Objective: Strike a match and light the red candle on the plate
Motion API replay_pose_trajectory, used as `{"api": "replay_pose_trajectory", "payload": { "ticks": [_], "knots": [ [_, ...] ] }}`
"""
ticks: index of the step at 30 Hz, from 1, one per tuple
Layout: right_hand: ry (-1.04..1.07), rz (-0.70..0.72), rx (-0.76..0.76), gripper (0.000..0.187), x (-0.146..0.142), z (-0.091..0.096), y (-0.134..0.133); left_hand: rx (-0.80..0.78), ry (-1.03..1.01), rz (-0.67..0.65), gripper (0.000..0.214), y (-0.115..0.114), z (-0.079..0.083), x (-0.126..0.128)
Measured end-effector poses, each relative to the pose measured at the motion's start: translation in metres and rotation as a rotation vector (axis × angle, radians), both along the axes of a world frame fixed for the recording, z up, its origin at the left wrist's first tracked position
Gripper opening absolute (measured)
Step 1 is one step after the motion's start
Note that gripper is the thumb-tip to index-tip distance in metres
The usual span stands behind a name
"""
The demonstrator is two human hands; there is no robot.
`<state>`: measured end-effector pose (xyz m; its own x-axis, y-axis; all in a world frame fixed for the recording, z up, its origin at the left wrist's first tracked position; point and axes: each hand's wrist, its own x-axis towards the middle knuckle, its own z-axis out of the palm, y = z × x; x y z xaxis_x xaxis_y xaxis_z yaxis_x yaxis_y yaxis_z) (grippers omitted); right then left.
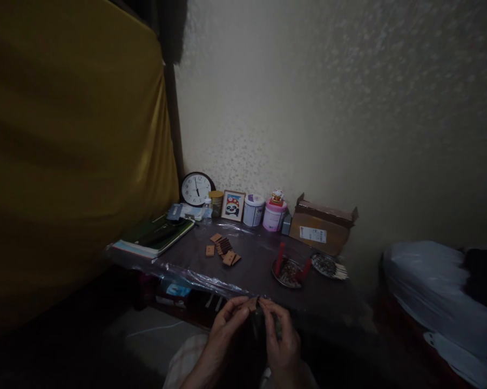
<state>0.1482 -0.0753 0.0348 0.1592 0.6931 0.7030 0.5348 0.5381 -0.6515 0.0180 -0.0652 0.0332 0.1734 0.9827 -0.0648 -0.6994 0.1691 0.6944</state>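
Observation:
My left hand is closed in a pinch on a small flat brown piece, just off the near edge of the table. Close beside it, my right hand has its fingertips pressed together at the piece's right edge. Something small and dark shows between the two hands, too dim to name. On the table beyond lie several small orange-brown tiles, some with dots, next to a row of tiles standing on their dark edges.
A plate with red candles and a dish with white sticks stand right. Behind are a cardboard box, tins, a framed panda picture and a clock. Books lie left; plastic film covers the table edge.

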Motion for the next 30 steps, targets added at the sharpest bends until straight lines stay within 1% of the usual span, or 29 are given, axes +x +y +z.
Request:
{"api": "replay_pose_trajectory", "payload": {
  "ticks": [5, 8, 13, 17, 23, 25, 30],
  "knots": [
    [-0.022, 0.005, 0.04, 0.013, 0.002, -0.002, 0.0, 0.017, 0.01, -0.001, 0.026, -0.001, 0.0, 0.0],
    [-0.033, 0.013, 0.035, 0.015, 0.001, -0.004, 0.0, 0.014, 0.04, 0.012, 0.027, -0.003, 0.003, -0.001],
    [-0.02, 0.032, 0.032, 0.014, 0.0, -0.004, 0.001, 0.025, 0.084, -0.005, 0.028, -0.006, 0.008, -0.004],
    [-0.024, 0.029, 0.029, 0.015, 0.0, -0.003, 0.001, 0.035, 0.066, -0.022, 0.028, -0.008, 0.008, -0.006],
    [-0.005, 0.028, 0.009, 0.015, 0.001, -0.002, 0.001, -0.002, 0.066, -0.041, 0.036, -0.009, 0.01, -0.01],
    [-0.03, 0.03, 0.006, 0.016, 0.002, -0.002, 0.001, -0.022, 0.078, -0.043, 0.038, -0.01, 0.012, -0.01],
    [-0.104, 0.022, 0.08, 0.017, 0.002, -0.001, 0.002, -0.064, 0.05, -0.014, 0.037, -0.015, 0.024, -0.009]
  ]
}}
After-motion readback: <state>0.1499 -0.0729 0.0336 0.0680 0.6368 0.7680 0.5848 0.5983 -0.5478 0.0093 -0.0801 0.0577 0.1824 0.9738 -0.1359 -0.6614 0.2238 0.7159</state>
